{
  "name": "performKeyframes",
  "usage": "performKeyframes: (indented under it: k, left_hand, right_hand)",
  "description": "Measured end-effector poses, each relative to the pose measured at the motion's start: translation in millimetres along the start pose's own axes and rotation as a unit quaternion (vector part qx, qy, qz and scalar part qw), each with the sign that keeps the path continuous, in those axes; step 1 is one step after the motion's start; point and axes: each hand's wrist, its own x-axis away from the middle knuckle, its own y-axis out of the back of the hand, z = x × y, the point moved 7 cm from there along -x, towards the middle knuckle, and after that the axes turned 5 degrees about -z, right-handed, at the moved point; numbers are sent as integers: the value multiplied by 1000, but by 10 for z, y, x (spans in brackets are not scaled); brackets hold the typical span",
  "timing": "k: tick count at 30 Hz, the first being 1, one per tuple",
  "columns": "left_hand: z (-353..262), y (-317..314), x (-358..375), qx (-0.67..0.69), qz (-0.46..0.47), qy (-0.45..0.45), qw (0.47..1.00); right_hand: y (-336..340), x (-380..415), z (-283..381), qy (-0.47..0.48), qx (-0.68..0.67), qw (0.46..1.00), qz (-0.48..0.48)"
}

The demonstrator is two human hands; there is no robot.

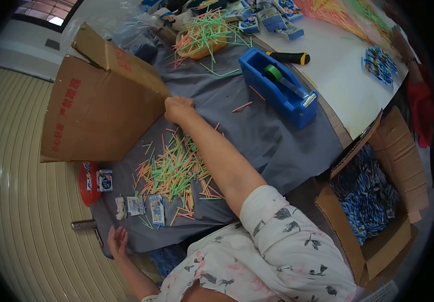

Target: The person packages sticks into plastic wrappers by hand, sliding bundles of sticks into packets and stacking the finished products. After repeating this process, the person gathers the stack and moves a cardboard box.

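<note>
My right hand (179,109) reaches across the grey cloth with its fingers curled closed. Its knuckles are right beside the lower corner of a large cardboard box (101,108) with red printing; whatever the fingers hold, if anything, is hidden. Below that arm spreads a loose pile of short pink, green and yellow straw-like sticks (171,168). My left hand (118,241) is open at the cloth's near left edge, palm partly up, fingers a little bent and nothing in them. Just above it lie small blue-and-white packets (156,210) and a crumpled white scrap (121,207).
A blue tape dispenser (277,85) stands at the back, near a black-and-yellow handled tool (290,58). Behind is a basket (202,48) heaped with sticks. An open carton (403,166) of blue packets sits at right. A red bowl (87,189) is at left; another person's arm (410,60) shows.
</note>
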Motion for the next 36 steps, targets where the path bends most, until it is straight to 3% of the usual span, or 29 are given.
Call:
performKeyframes:
  k: [6,8,10,12,15,17,21,23,26,29,31,34,36]
  left_hand:
    - [-74,-723,519,-151,87,-65,982]
    - [-81,-809,670,-190,121,-149,963]
    - [-12,-678,793,-204,113,-168,958]
    - [103,-539,973,-224,111,-174,953]
    - [239,-379,1223,-185,38,-200,962]
    - [307,-384,1364,-67,-7,-228,971]
    - [499,-853,1486,-42,8,-222,974]
    - [478,-1232,1569,-101,121,-331,930]
    - [372,-1622,1677,-141,167,-367,904]
    - [151,-1833,1841,-172,164,-420,876]
    - [124,-1768,1861,-174,147,-426,876]
    - [186,-1738,1840,-180,125,-418,882]
    - [222,-1791,1820,-186,103,-393,894]
  right_hand:
    - [-6,59,88,84,128,986,63]
    - [169,56,33,71,151,986,20]
    - [458,136,-61,68,200,977,-22]
    - [654,196,-259,135,212,967,-41]
    - [734,678,-436,181,173,965,-74]
    - [581,1005,-615,182,117,963,-159]
    - [43,1522,-598,148,199,963,-103]
    - [-118,1563,-503,148,225,958,-103]
    - [-399,1413,-197,168,236,955,-69]
    - [-525,1378,55,195,236,952,-7]
    - [-369,1451,229,221,66,972,50]
    - [-26,1910,330,357,229,905,15]
    - [-23,2193,169,355,246,901,52]
